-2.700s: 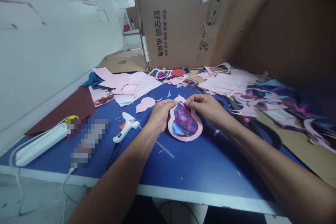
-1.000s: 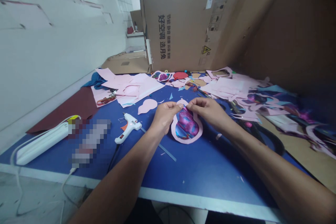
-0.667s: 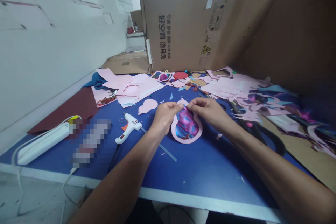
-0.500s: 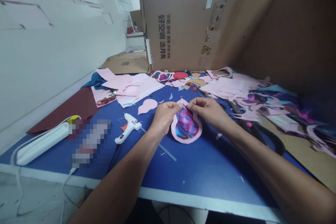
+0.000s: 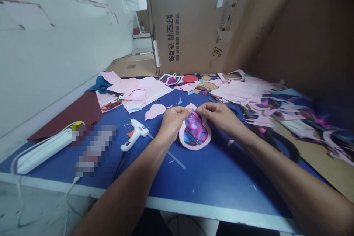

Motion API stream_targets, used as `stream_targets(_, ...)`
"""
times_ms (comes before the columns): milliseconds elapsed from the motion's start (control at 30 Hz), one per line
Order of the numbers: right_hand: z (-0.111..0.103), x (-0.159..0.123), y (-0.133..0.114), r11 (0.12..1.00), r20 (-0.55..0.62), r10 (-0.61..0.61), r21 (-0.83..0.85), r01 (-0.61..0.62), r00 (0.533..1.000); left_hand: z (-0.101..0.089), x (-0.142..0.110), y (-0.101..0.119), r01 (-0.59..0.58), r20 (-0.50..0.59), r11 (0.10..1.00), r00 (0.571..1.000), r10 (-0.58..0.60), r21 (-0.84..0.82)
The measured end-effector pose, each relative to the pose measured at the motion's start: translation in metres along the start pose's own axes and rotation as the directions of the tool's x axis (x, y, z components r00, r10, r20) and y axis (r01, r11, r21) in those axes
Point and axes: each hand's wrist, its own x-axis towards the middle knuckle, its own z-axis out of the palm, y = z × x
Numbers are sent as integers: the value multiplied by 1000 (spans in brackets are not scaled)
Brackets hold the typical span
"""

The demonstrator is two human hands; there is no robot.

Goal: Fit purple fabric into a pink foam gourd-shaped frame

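Between my hands is a gourd-shaped pink cutout [image 5: 195, 146] with shiny purple and blue material [image 5: 196, 129] showing inside its border. My left hand [image 5: 174, 120] pinches its upper left edge with thumb and fingers. On the upper right edge, my right hand [image 5: 217, 114] has thumb and forefinger closed at the narrow neck. The cutout's wide end points toward me, just over the blue table [image 5: 218, 180]. A plain pink gourd-shaped piece [image 5: 155, 111] lies left of my left hand. Beside my left forearm rests a white glue gun [image 5: 134, 134], with a clear glue stick [image 5: 177, 160] near it.
A white power strip [image 5: 45, 151] with cords lies at the left, near a dark red sheet [image 5: 69, 118]. Pink sheets [image 5: 149, 90] and offcuts [image 5: 246, 90] spread along the back and right. A large cardboard box [image 5: 199, 25] stands behind. Dark-handled scissors [image 5: 276, 142] lie at the right.
The pink cutout has shifted very slightly left and tilted a little. Both hands keep their pinch on it.
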Motion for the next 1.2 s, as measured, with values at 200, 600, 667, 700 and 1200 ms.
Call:
stream_targets(200,-2,5,11,997,-10,-10,71,11,1000,-1,2,-2,0,-13,1000,1000,0,-1)
stream_targets(600,3,-1,-1,999,-5,-25,-22,25,1000,1,0,0,-35,-17,997,999,36,71)
stream_targets(667,3,-2,-2,999,-3,-26,-26,25,1000,1,-1,1,-30,-18,998,999,31,63)
stream_targets(700,4,-2,-2,999,0,-22,-27,22,1000,2,-1,2,-28,-19,998,999,29,59)
stream_targets(1200,3,1,3,997,-5,-54,-48,53,999,3,-2,2,-16,-7,998,1000,17,60)
